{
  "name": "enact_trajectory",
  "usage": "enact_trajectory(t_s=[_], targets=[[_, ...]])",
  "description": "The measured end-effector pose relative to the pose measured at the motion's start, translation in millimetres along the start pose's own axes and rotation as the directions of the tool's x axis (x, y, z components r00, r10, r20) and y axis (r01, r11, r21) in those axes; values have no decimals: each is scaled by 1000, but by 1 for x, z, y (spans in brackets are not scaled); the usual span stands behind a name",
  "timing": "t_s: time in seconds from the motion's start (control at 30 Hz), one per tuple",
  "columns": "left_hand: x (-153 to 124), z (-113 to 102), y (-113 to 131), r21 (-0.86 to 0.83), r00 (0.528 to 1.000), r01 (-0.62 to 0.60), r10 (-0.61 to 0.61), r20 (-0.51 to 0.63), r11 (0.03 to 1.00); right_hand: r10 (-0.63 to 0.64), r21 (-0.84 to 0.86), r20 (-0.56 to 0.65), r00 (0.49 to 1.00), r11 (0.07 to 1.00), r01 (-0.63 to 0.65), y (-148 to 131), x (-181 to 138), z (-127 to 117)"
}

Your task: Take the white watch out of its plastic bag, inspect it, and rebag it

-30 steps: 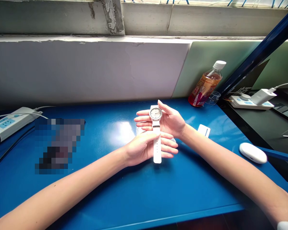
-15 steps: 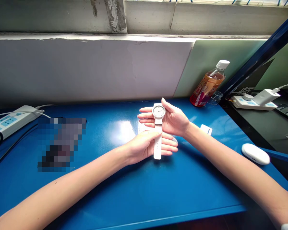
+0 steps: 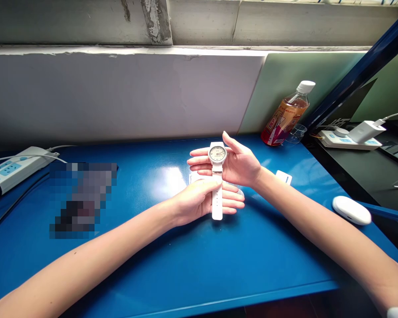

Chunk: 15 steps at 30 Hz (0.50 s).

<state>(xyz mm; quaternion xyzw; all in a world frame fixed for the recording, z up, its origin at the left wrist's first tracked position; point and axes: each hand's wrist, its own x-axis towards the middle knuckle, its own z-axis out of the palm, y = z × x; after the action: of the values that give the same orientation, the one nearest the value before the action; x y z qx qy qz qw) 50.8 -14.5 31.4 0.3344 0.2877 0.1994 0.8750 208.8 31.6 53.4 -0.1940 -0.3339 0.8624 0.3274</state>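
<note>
A white wristwatch [image 3: 218, 153] with a round pale dial lies stretched out lengthwise over the desk, dial up. My left hand [image 3: 199, 198] grips its lower strap, the thumb pressing on top and the fingers stretched flat underneath. The strap's holed end [image 3: 217, 210] hangs past those fingers toward me. Palm up, my right hand [image 3: 240, 163] lies under the watch case, fingers extended to the left and thumb raised off the watch. Behind the hands, a clear wrapper or small packet on the desk is partly hidden.
On the blue desk [image 3: 219, 265] a drink bottle [image 3: 287, 117] leans at the back right, beside a clear plastic cup [image 3: 296, 133]. A white rounded case [image 3: 351, 210] and a small white card [image 3: 283, 177] lie right. Power strips [image 3: 16, 170] with cables sit left and far right; a pixelated object [image 3: 86, 194] lies left.
The view has shifted slightly. My right thumb stands a little farther from the watch case, and the dial is tilted a bit differently. The left hand's hold on the strap is the same.
</note>
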Motion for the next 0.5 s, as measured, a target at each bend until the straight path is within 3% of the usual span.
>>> enact_trajectory(t_s=[0.5], targets=[[-1, -2, -2, -40, 999, -8, 10, 53, 999, 27, 38, 10, 1000, 999, -27, 0, 0, -2]])
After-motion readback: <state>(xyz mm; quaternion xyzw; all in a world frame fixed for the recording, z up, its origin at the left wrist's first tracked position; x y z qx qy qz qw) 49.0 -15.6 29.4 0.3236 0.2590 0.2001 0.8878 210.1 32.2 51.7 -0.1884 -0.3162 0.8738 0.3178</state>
